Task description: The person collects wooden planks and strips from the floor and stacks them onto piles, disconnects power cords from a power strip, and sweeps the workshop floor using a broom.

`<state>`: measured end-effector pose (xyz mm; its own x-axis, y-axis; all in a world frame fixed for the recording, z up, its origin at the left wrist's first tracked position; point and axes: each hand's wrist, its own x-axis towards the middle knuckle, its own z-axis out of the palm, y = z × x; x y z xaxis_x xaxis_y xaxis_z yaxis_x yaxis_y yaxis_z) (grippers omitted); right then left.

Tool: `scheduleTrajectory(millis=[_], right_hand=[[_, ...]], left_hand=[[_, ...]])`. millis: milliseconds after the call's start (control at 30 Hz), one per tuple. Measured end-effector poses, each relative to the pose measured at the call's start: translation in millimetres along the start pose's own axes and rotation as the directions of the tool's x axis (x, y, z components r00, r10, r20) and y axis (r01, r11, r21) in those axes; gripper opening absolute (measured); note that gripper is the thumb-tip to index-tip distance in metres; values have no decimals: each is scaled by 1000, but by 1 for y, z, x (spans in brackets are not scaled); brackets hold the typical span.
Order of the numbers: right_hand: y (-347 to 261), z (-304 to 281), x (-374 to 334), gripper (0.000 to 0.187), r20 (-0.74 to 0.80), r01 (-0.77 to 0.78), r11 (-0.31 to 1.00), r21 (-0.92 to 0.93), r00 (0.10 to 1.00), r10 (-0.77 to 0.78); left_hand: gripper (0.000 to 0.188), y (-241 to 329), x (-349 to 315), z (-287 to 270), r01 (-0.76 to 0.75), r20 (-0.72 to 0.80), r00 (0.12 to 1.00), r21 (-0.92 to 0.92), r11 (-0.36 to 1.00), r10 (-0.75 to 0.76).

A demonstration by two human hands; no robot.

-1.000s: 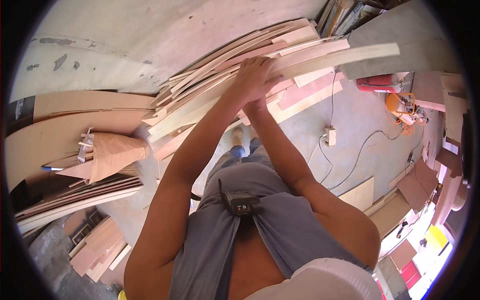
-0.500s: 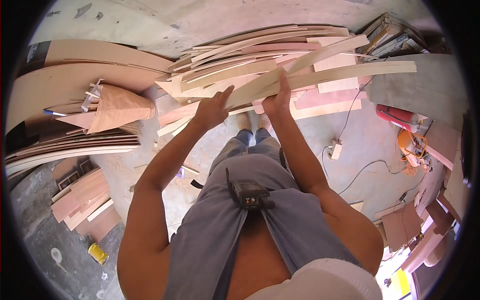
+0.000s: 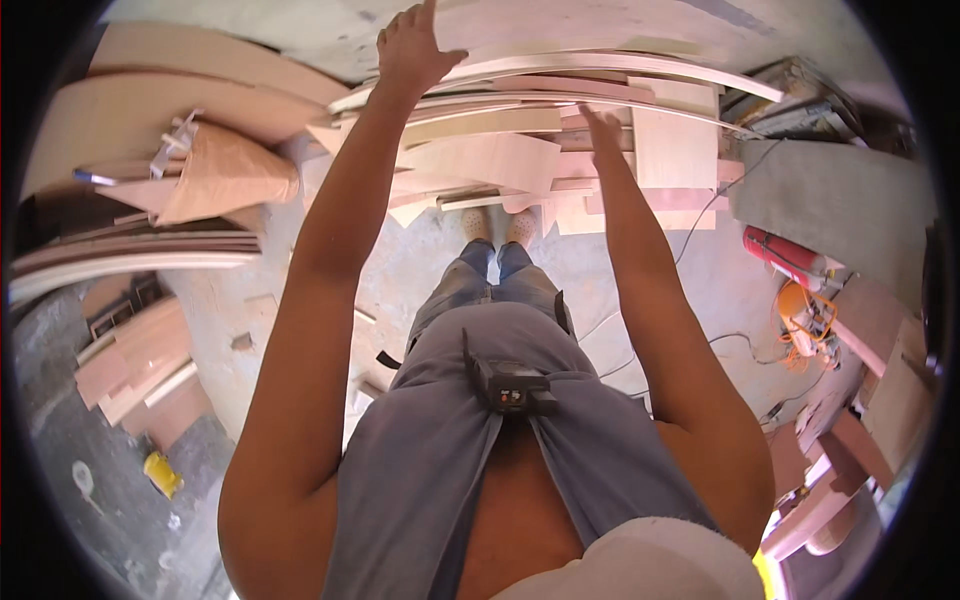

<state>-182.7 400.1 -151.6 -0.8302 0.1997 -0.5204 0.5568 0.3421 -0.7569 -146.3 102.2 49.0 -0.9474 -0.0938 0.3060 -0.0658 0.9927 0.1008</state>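
Observation:
Above the far edge of the wood pile, my left hand (image 3: 410, 48) is open, its fingers spread and holding nothing, against the pale wall. My right hand (image 3: 606, 132) reaches over the pile with fingers stretched out, slightly blurred. Its fingertips are beside a thin wood strip (image 3: 670, 108); whether they touch it I cannot tell. A long, curved pale wood strip (image 3: 600, 63) lies along the back of the pile, passing behind my left forearm. Wider plywood offcuts (image 3: 480, 160) are stacked nearer my feet.
To the left, a brown bag (image 3: 235, 175) of scraps stands by curved boards (image 3: 180, 115). A yellow spool-like object (image 3: 163, 475) lies at lower left. On the right are a red fire extinguisher (image 3: 785, 252), an orange-and-white tool (image 3: 808, 318) and loose cables (image 3: 735, 340).
The two strips held in my hands are out of them, and a long strip now lies along the pile's back. My left hand has moved up and away; my right hand has moved forward and right.

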Motion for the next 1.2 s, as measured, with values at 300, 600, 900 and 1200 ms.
scheduleTrajectory(millis=[300, 600, 900, 1200], right_hand=[[325, -112, -163, 76, 480, 258, 558, -789, 826, 296], [400, -149, -51, 66, 562, 502, 266, -823, 649, 512], [29, 52, -17, 35, 756, 842, 314, -438, 534, -378], [84, 239, -201, 37, 982, 984, -36, -172, 168, -86]], left_hand=[[77, -78, -606, -49, 793, 615, 108, 420, 441, -781], [60, 41, -752, -105, 857, 622, -507, 433, -278, -596], [56, -57, -634, -95, 864, 491, 206, -497, -78, -847], [59, 23, -918, -80, 592, 426, -511, -455, -665, -747]])
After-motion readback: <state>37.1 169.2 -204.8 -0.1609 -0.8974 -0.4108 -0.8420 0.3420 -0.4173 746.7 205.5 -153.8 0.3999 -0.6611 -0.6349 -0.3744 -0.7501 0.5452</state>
